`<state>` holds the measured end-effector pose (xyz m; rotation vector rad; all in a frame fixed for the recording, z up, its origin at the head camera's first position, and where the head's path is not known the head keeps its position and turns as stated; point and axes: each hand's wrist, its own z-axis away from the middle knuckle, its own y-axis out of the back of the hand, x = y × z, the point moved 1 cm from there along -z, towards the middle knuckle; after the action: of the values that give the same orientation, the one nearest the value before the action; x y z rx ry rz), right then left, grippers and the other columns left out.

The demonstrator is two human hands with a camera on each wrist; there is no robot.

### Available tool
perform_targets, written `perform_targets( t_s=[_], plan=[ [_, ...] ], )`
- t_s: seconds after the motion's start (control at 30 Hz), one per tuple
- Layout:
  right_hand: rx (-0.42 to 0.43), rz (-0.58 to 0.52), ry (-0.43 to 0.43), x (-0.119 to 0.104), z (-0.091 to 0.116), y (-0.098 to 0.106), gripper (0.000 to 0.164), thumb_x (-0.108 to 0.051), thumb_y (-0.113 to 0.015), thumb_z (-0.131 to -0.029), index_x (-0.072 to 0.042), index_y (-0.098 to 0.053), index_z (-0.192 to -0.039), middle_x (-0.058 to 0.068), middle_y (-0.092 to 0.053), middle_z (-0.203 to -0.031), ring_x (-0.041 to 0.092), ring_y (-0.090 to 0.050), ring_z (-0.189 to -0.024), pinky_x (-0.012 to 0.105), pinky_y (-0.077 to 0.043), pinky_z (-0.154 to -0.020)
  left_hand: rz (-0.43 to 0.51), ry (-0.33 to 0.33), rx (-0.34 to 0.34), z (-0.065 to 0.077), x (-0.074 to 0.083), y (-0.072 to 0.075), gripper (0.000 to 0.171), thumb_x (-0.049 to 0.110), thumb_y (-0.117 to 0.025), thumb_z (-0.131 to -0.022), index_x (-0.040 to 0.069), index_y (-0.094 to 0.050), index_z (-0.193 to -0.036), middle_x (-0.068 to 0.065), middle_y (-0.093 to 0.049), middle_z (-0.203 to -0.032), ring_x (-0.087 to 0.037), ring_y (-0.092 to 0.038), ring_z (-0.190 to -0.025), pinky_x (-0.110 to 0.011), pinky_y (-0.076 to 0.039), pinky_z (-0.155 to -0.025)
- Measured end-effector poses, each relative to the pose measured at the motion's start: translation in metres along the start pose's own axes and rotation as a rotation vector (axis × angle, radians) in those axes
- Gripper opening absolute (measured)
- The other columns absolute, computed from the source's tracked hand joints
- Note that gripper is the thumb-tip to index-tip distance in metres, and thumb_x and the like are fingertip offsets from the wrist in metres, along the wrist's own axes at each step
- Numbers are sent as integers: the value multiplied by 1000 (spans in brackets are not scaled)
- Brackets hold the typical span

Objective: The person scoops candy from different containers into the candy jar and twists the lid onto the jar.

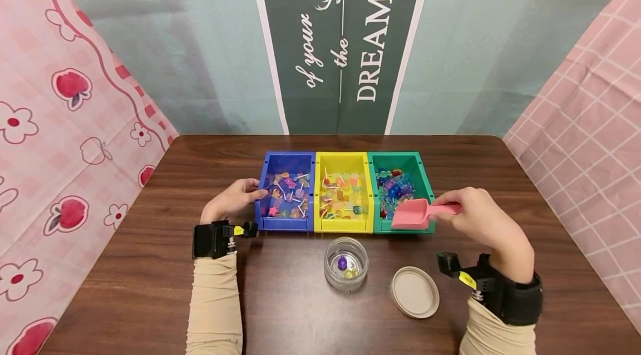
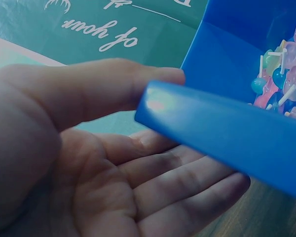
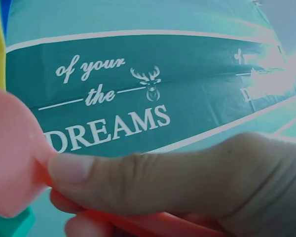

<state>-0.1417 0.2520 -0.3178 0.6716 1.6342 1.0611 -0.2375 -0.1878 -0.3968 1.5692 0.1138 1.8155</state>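
Note:
My right hand [image 1: 483,216] grips the handle of a pink scoop [image 1: 413,215], thumb laid along it in the right wrist view. The scoop's blade overlaps the front edge of the green bin [image 1: 428,199], where blue and purple translucent pieces [image 1: 398,188] lie. On the far left, my left hand [image 1: 234,199] holds the side wall of the blue bin [image 1: 285,224] between thumb and fingers, the thumb at its rim in the left wrist view. Small lollipop-like charms [image 2: 281,74] fill that bin's bottom. Between the two stands a yellow bin [image 1: 345,225] with similar charms.
A clear round jar [image 1: 346,282] stands uncovered in front of the yellow bin, holding a purple piece [image 1: 343,262] and a yellowish one [image 1: 349,274]. To its right a round pale lid [image 1: 414,292] lies on the brown wooden table [image 1: 290,310]. Cloth hangs behind and at both sides.

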Motion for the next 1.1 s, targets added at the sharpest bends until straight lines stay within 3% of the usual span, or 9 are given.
perform_targets(
  t_s=[0.3, 0.6, 0.9, 1.1],
  plan=[
    [0, -22, -72, 0, -11, -8, 22, -12, -73, -77, 7, -70, -89, 11, -62, -70, 20, -47, -62, 31, -43, -50, -13, -4, 2, 0, -1, -1, 35, 14, -45, -99, -14, -50, -118, -33, -62, -110, -32, -61, -97, -54, -47, -95],
    [-22, -36, -123, -2, -21, -19, 23, -13, -71, -80, 8, -70, -90, 13, -63, -71, 20, -47, -62, 30, -42, -50, -3, 6, 14, 0, 1, 0, 34, 15, -47, -98, -12, -53, -118, -29, -64, -105, -17, -57, -84, -44, -48, -85],
    [-20, 5, -158, -5, -28, -26, 24, -14, -72, -79, 8, -72, -86, 22, -69, -77, 23, -52, -63, 32, -46, -50, 19, -1, 4, -3, 0, 0, 36, 15, -46, -98, -14, -50, -118, -33, -62, -109, -29, -61, -95, -49, -48, -93],
    [-31, 21, -200, -5, -34, -34, 28, -14, -72, -79, 11, -71, -91, 26, -69, -83, 27, -54, -66, 41, -54, -56, 25, 0, -2, -3, -1, 0, 35, 13, -45, -98, -15, -50, -118, -34, -62, -110, -31, -61, -97, -50, -48, -94]
  ],
)
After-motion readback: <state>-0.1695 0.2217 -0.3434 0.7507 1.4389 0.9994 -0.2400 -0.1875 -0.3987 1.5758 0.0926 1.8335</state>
